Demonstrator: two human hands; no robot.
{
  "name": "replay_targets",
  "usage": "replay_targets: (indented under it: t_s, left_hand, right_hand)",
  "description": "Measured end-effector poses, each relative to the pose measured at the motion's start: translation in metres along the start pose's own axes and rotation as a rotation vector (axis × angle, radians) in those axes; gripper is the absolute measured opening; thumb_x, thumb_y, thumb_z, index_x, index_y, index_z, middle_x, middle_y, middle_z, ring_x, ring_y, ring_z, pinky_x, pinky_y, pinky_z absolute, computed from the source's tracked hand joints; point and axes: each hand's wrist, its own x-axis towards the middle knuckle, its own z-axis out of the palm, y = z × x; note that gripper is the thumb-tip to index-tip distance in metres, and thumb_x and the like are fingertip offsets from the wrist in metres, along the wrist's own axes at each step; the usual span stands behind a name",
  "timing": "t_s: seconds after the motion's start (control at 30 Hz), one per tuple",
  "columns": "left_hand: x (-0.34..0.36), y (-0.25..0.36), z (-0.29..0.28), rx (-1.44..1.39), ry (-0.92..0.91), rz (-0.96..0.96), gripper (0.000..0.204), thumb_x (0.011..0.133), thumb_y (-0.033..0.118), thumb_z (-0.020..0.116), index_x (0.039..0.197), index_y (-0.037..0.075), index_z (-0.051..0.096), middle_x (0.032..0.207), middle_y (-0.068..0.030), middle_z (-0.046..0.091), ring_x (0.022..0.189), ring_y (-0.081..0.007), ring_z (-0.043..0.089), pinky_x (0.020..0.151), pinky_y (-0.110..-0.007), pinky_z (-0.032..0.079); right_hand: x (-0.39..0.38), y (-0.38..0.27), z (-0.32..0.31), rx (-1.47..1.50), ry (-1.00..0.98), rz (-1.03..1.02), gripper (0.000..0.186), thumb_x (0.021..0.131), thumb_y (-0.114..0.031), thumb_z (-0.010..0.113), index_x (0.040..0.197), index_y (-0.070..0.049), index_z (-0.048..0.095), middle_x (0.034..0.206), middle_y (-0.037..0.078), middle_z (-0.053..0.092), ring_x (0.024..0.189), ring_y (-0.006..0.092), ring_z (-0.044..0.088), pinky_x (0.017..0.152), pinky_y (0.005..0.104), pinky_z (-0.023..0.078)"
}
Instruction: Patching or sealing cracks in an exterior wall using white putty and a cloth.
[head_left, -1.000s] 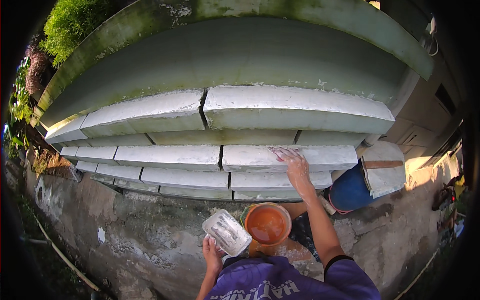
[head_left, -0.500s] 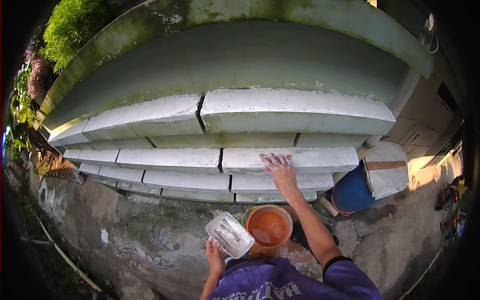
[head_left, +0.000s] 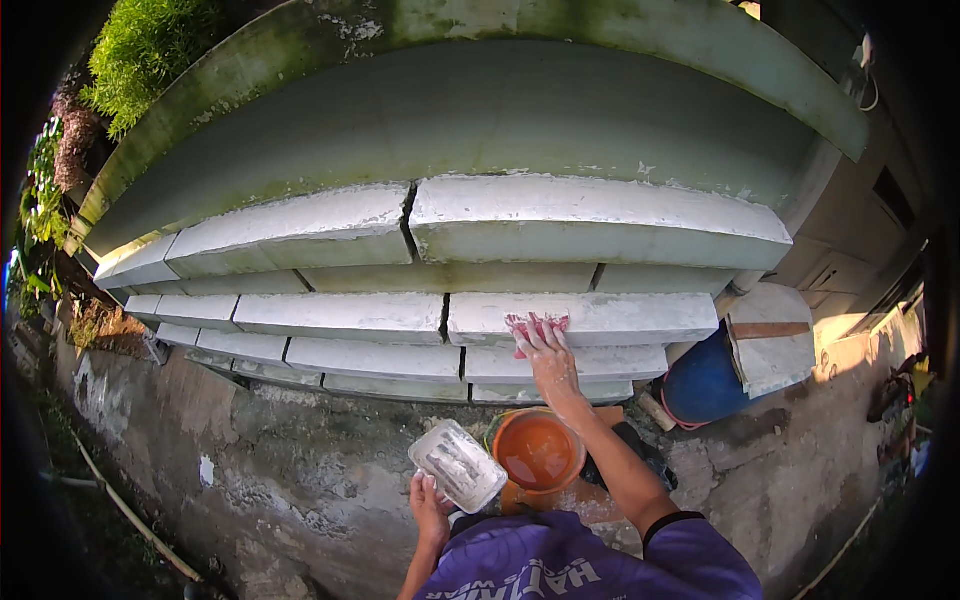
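My right hand (head_left: pixel 545 355) presses a crumpled pink cloth (head_left: pixel 520 323) onto the top of a white-coated concrete ledge (head_left: pixel 645 312), with my fingers over it and white residue on my skin. My left hand (head_left: pixel 430 500) grips a white rectangular plastic container (head_left: pixel 458 462) by its lower left side; its inside is streaked with whitish residue. Just right of the container is an orange bucket (head_left: pixel 538 450) holding cloudy orange-looking liquid. Other white-topped ledges (head_left: pixel 290 210) run in tiers above, below and to the left, with dark gaps between sections and greenish-stained faces.
A greenish concrete overhang (head_left: pixel 480 20) arches along the top. A blue barrel (head_left: pixel 700 375) with a grey board (head_left: pixel 770 350) on it stands at the right. Green plants (head_left: pixel 150 60) grow at the upper left. Stained concrete ground (head_left: pixel 270 460) lies below, with a pole (head_left: pixel 130 510) at lower left.
My right hand with the pink cloth has moved leftward along the same ledge and a little downward. My left hand and the container have stayed nearly in place.
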Motion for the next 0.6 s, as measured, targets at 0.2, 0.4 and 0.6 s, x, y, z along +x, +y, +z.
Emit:
replay_targets:
  t_s: [0.2,0.4,0.6]
  left_hand:
    - [0.009,-0.005,-0.021,-0.020,-0.013,0.032,0.027,0.098,0.028,0.057,0.121,0.015,0.050,0.080,0.0091,0.048,0.064,0.0002,0.046,0.053,-0.020,0.047]
    - [0.009,-0.001,-0.019,0.017,-0.029,0.021,0.030,0.098,0.028,0.057,0.124,0.015,0.049,0.082,0.0082,0.051,0.065,0.0000,0.047,0.054,-0.019,0.048]
    - [0.009,0.006,-0.023,0.005,-0.007,0.009,0.034,0.098,0.028,0.057,0.128,0.014,0.047,0.084,0.0073,0.052,0.065,-0.0005,0.048,0.054,-0.020,0.048]
  right_hand:
    - [0.008,-0.015,-0.047,0.371,-0.069,0.019,0.043,0.083,-0.001,0.053,0.124,-0.011,0.063,0.129,0.010,0.061,0.122,0.0298,0.055,0.104,0.0435,0.042]
    - [0.042,-0.020,-0.042,0.233,0.042,0.055,0.041,0.083,-0.001,0.054,0.123,-0.010,0.062,0.128,0.011,0.061,0.118,0.0320,0.058,0.100,0.0418,0.046]
    - [0.050,-0.001,-0.007,0.158,0.000,0.056,0.039,0.087,-0.006,0.052,0.124,-0.007,0.060,0.129,0.015,0.060,0.122,0.0313,0.055,0.104,0.0411,0.043]
